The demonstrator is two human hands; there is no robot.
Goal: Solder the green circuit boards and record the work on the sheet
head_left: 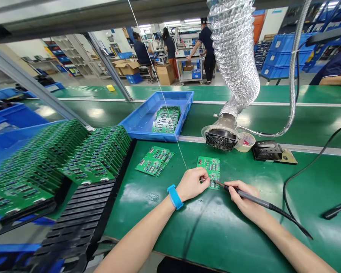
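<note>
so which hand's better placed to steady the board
Left, probably: the left hand sits right at the edge of the board, while the right hand is gripping the soldering iron, with its tip at the board.

The green circuit board (209,166) carries a dense pattern of small dark and silvery parts with white print. A bright blue wristband (175,196) circles the left wrist (165,213). The desk (204,235) is a deep, glossy green, the tray (133,127) blue, the soldering iron (251,198) black, and the spirally ribbed duct (233,49) silver.
</note>
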